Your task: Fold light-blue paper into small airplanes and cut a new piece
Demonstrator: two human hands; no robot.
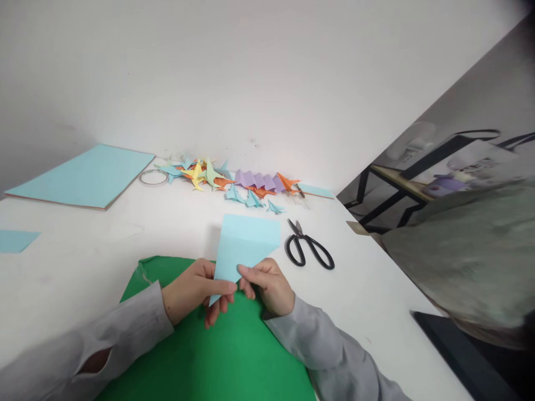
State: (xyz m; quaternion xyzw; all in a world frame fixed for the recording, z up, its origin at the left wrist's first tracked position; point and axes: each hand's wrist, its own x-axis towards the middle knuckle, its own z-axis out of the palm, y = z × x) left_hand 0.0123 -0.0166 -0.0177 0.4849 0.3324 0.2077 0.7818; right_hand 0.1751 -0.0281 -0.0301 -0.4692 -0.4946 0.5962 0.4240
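A light blue sheet of paper (246, 239) is held up between both hands over a green board (209, 356). Its lower right side runs diagonally, like a folded edge. My left hand (203, 289) pinches the lower left part, thumb on top and fingers beneath. On the lower right edge, my right hand (267, 283) grips the same paper between thumb and curled fingers. Black-handled scissors (308, 245) lie with blades slightly apart on the white table, right of the paper.
Several folded paper cranes (200, 172) and a purple pleated paper strip (257, 181) line the wall. A stack of blue sheets (87, 175), a wire ring (153, 177) and a blue paper piece (19, 240) lie left. A shelf (401, 181) stands beyond the table's right edge.
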